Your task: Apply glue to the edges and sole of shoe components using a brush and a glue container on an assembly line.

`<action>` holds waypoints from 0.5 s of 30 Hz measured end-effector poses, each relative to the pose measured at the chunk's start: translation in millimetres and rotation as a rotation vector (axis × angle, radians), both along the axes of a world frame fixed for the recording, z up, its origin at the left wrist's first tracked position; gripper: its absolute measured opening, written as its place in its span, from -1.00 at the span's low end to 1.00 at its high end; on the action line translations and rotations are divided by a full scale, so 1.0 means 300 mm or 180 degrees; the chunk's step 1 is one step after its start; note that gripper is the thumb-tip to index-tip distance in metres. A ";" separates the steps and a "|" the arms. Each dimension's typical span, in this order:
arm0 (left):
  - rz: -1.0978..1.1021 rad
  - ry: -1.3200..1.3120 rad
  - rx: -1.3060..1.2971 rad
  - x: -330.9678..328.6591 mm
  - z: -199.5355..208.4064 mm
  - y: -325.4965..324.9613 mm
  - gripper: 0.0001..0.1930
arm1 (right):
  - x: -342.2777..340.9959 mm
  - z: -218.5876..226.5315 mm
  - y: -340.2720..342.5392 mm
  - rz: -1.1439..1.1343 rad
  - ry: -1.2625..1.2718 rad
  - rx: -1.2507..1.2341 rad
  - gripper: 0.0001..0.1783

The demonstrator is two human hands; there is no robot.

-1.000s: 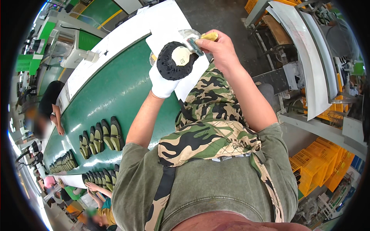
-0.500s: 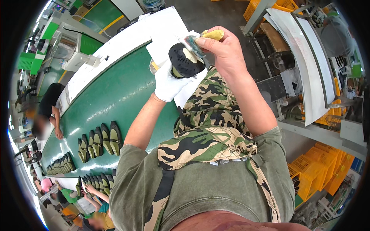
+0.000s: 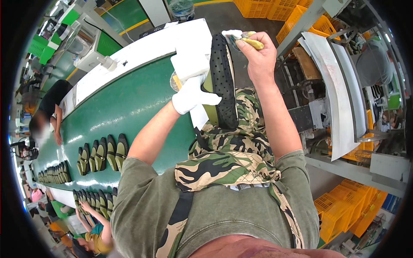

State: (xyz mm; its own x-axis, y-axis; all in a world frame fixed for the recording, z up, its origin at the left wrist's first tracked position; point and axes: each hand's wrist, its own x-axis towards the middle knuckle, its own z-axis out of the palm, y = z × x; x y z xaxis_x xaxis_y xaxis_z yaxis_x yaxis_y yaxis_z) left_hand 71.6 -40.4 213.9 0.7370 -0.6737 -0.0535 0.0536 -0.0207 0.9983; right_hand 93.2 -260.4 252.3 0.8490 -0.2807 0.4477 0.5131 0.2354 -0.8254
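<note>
My left hand [image 3: 191, 95], in a white glove, is closed around a shoe [image 3: 224, 81] with a green upper. The shoe is stood on its side, its black dotted sole facing right and its length running away from me. A pale strip runs along the sole's right edge. My bare right hand [image 3: 263, 56] pinches a brush with a yellow handle [image 3: 254, 43]. White stuff covers the brush head, which is at the far end of the sole; I cannot tell whether it touches.
A green table [image 3: 129, 103] with a white border carries rows of green and black shoes [image 3: 117, 152] at left. Other people work along its far left side. White boards on a metal rack [image 3: 333, 90] stand at right, with orange crates [image 3: 344, 210] at lower right.
The shoe has turned from end-on to lengthwise, showing its whole dotted sole. My right hand and the brush have shifted slightly right, now at the shoe's far end.
</note>
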 end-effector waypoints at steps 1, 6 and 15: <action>0.0009 0.0045 -0.0167 0.000 -0.004 -0.001 -0.27 | -0.007 -0.008 -0.002 0.0021 -0.0008 -0.0023 -0.78; -0.0220 0.0949 -0.0979 0.017 -0.048 0.010 -0.34 | -0.047 -0.017 -0.031 0.0200 -0.0130 -0.0443 -0.77; -0.0489 0.0979 -0.0640 0.022 -0.041 -0.004 -0.33 | -0.066 -0.021 -0.086 -0.0270 -0.0205 -0.1118 -0.75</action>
State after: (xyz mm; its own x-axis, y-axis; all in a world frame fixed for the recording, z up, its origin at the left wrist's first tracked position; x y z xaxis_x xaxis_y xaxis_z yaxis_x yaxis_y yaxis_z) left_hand 78.2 -41.6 201.5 0.5970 -0.7944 -0.1120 0.3623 0.1424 0.9211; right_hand 73.5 -286.3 246.0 0.7963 -0.1685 0.5809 0.5721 -0.1024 -0.8138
